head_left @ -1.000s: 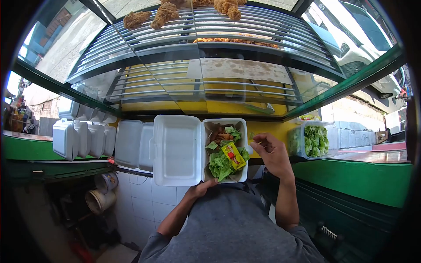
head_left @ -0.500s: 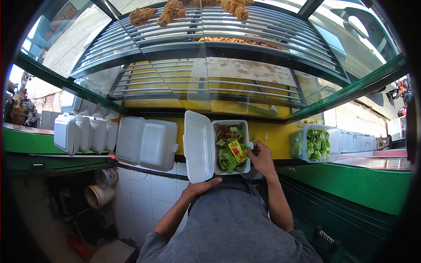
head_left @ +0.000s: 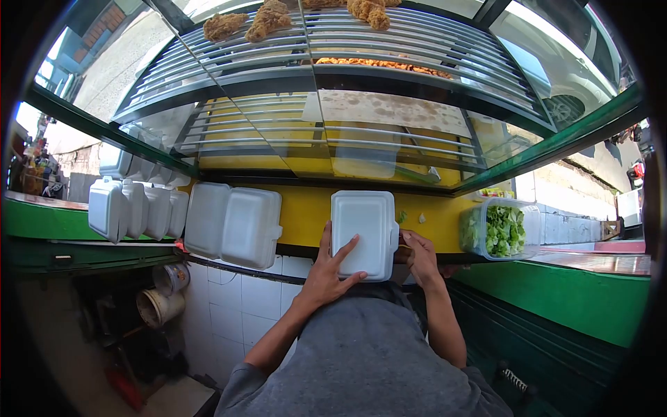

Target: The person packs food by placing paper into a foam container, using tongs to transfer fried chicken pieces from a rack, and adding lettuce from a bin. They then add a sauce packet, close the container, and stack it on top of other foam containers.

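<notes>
A white foam takeaway box [head_left: 365,219] sits with its lid down at the front edge of the yellow counter, right before my body. Spread over the lid's lower left is my left hand [head_left: 328,274], its thumb and fingers apart and pressing on the foam. My right hand [head_left: 421,258] grips the box's right side by the latch tab, fingers bent round the edge. The lid hides what lies inside. Small lettuce scraps [head_left: 401,217] lie on the counter just beyond my right hand.
A clear tub of lettuce [head_left: 504,229] stands at the right. Left of me lies an open foam box [head_left: 233,226], with several more foam boxes [head_left: 139,208] beside it. Ahead rises a glass display case with fried chicken [head_left: 269,21] on its upper rack [head_left: 417,52].
The lid has swung over from the left and now covers the lettuce and yellow sachet. My left hand moved up onto it; my right hand shifted from the sachet to the box's edge.
</notes>
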Motion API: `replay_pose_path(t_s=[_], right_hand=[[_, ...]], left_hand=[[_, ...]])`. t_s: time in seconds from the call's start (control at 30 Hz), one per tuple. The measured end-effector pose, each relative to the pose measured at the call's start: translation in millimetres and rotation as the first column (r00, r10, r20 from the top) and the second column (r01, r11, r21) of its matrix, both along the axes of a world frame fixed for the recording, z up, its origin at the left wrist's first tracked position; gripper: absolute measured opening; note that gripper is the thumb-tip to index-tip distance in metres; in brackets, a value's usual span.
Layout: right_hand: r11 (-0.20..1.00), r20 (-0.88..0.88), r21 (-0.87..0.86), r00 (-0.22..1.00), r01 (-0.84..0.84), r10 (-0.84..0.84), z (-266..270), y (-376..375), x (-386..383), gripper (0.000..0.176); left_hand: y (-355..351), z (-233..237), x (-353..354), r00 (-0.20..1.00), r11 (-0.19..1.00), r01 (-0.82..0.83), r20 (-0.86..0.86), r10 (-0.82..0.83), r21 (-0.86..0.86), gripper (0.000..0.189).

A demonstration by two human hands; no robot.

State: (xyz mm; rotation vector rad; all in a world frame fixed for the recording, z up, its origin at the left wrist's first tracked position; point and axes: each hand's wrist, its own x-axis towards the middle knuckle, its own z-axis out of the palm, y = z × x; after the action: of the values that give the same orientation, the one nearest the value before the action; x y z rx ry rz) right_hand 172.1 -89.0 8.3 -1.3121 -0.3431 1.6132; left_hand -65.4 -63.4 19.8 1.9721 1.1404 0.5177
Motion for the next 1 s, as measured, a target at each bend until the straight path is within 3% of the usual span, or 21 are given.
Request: replay_pose_path(t_s=[0.03, 0.13, 0.23, 0.43, 0.53, 0.63, 0.73, 0.87, 1.0], right_hand=[[0.999, -0.059, 0.001, 0.998, 0.034, -0.034, 5.0, 0.6, 0.1, 0.028], [0.996, 0.355, 0.015, 0.932, -0.083, 0.073, 2.8, 2.8, -2.3, 0.026], [0.997, 0.344, 0.082, 0.939, -0.016, -0.013, -9.8, 4.4, -4.4, 0.025], [0.999, 0.072, 0.039, 0.997, 0.027, -0.03, -3.9, 3.3, 3.0, 0.019], [1.0, 0.18, -0.015, 0.984, -0.014, 0.016, -9.2, 3.1, 6.8, 0.026], [0.97, 0.527, 0.023, 0.827, -0.243, 0.195, -26.8, 3.4, 16.3, 0.037], [0.953, 0.489, 0.279, 0.872, -0.12, -0.033, -22.6, 14.3, 9.6, 0.048], [0.981, 0.611, 0.11, 0.789, -0.16, 0.06, 1.2, 31.8, 13.1, 0.062], [0.963, 0.696, 0.051, 0.701, -0.266, 0.157, 6.0, 46.4, 17.0, 0.064]], left_hand=[[-0.1, 1.7, 1.3, 1.0, 1.0, -0.003, -0.002, 0.003, 0.003, 0.074], [0.2, 5.1, 5.5, 1.0, 1.0, -0.008, -0.003, 0.008, -0.004, 0.072], [0.7, 5.1, 7.0, 1.0, 1.0, -0.013, -0.006, 0.013, 0.007, 0.073], [-0.9, 4.2, 10.1, 1.0, 1.0, -0.02, 0.015, 0.02, -0.001, 0.07], [-0.7, 2.6, 12.2, 0.999, 0.999, -0.034, 0.037, 0.035, -0.007, 0.065], [-0.4, 0.8, 14.7, 0.994, 0.997, -0.073, 0.082, 0.076, -0.036, 0.057], [3.9, 3.9, 12.6, 0.992, 0.996, -0.001, 0.127, 0.012, -0.086, 0.054], [8.8, 13.9, 16.6, 0.976, 0.98, 0.068, 0.216, -0.026, -0.189, 0.064], [-8.0, 2.5, 15.2, 0.955, 0.966, -0.23, 0.161, 0.247, -0.12, 0.074]])
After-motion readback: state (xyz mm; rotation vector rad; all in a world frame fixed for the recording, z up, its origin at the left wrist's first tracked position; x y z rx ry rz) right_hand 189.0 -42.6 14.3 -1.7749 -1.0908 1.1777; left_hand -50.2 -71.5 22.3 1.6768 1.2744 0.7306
